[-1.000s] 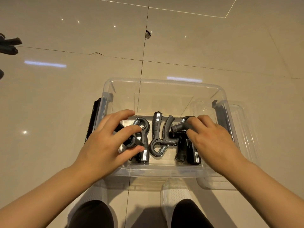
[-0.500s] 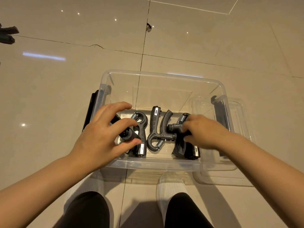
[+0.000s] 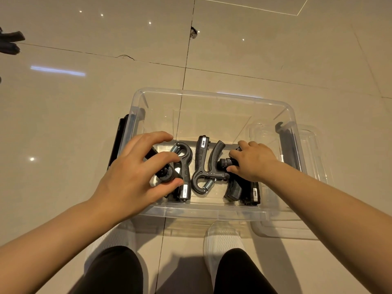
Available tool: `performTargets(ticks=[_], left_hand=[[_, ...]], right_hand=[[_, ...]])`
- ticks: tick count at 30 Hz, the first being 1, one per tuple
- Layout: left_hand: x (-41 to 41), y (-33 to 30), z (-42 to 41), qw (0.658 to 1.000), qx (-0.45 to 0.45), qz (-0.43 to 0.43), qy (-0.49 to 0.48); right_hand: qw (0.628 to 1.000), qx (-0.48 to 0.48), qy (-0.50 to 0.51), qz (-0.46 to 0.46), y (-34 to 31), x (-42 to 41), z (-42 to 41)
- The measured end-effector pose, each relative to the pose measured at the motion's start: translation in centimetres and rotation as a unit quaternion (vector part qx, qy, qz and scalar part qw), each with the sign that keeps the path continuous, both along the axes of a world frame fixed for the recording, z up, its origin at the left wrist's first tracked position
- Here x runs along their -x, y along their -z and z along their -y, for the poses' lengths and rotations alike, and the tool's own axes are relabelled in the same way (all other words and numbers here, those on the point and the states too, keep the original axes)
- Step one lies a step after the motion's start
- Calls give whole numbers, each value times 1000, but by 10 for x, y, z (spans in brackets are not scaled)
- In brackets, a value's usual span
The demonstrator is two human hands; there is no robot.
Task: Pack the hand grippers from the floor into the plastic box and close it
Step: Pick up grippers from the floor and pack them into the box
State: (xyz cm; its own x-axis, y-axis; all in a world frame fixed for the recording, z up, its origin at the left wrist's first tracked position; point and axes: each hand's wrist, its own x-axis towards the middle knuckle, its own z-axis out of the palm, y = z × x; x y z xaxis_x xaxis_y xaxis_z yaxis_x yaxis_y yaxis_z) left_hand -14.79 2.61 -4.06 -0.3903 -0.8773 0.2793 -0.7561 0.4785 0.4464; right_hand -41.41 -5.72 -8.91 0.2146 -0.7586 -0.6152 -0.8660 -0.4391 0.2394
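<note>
While both hands reach into the clear plastic box point(image 3: 212, 213) on the floor point(image 3: 63, 124), the left hand point(image 3: 135, 177) curls fingers and thumb round the knob end of the left hand gripper point(image 3: 183, 172) — a firm pinch. The right hand point(image 3: 252, 162) is curled over the right hand gripper point(image 3: 244, 189), fingers wrapped on its knob. A third gripper point(image 3: 203, 166) lies btwn them, untouched, flat on the box bottom. The clear lid point(image 3: 314, 183) sits just beside the box's right wall — box open, black latches w/ both sides.
</note>
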Motion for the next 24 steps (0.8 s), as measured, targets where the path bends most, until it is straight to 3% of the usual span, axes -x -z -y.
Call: performTargets(ticks=[2, 4, 7, 11, 15, 20, 24], left_hand=[[-1, 0, 0, 1000, 0, -10, 0], [-2, -1, 1, 999, 0, -43, -8], [-2, -9, 1, 992, 9, -121, -36], [1, -36, -5, 978, 28, -199, -56], [10, -57, -14, 965, 16, -261, -10], [23, -61, -18, 962, -12, -264, 69], [24, -60, -14, 959, -18, -273, 77]], right_hand=[[1000, 3, 9, 27, -2, -3, -5], [988, 11, 36, 148, -10, -8, -15], [928, -12, 67, 367, -34, -23, -34], [849, -83, 80, 515, -69, -39, -48], [798, -151, 115, 572, -94, -42, -42], [780, -293, 97, 544, -106, -26, -35], [775, -274, 107, 560, -96, -32, -45]])
